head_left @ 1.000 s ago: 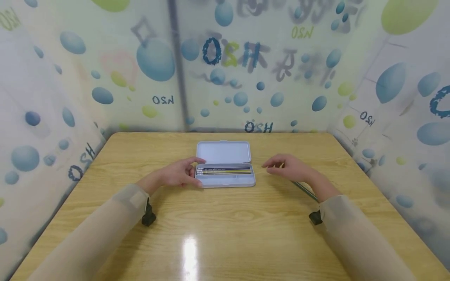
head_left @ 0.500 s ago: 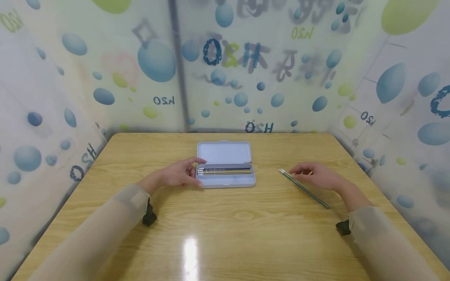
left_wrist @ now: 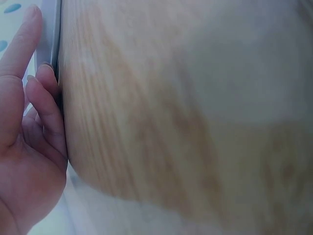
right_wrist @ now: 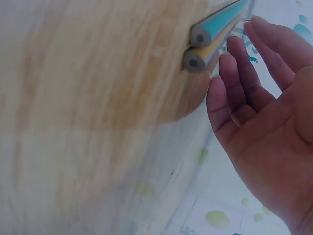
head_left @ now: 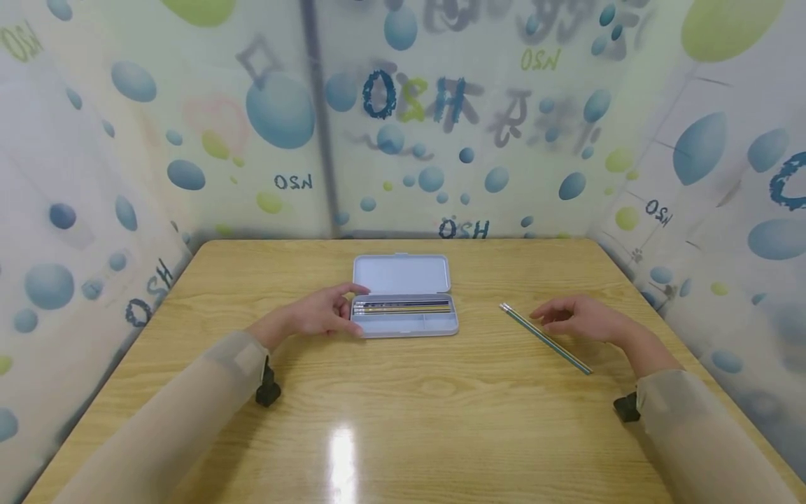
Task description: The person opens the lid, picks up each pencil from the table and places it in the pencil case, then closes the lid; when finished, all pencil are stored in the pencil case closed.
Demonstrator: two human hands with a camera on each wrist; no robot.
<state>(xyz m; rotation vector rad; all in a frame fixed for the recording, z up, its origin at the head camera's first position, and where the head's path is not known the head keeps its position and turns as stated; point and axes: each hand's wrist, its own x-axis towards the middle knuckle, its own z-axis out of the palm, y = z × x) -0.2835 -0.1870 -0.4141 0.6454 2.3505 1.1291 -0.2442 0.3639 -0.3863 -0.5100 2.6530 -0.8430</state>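
Observation:
A pale pencil case (head_left: 403,325) lies with its lid (head_left: 401,274) folded back at the middle of the table. Several pencils (head_left: 403,306), dark and yellow, lie along its rear compartment. My left hand (head_left: 317,310) holds the case's left end, thumb at the front corner and index finger at the hinge side. In the left wrist view, its other fingers (left_wrist: 46,105) curl against the case's end. To the right, a teal pencil (head_left: 557,348) and a yellow pencil (right_wrist: 215,41) lie side by side, slanting. My right hand (head_left: 582,320) hovers just beside them, fingers loosely bent, holding nothing.
The wooden table (head_left: 428,420) reaches back to patterned curtain-like walls (head_left: 535,140) on three sides. A dark wrist camera (head_left: 267,388) sits under the left sleeve, another camera (head_left: 627,407) under the right.
My right hand has moved right, away from the case, bringing the two loose pencils into full view. The left hand and the case have stayed in place.

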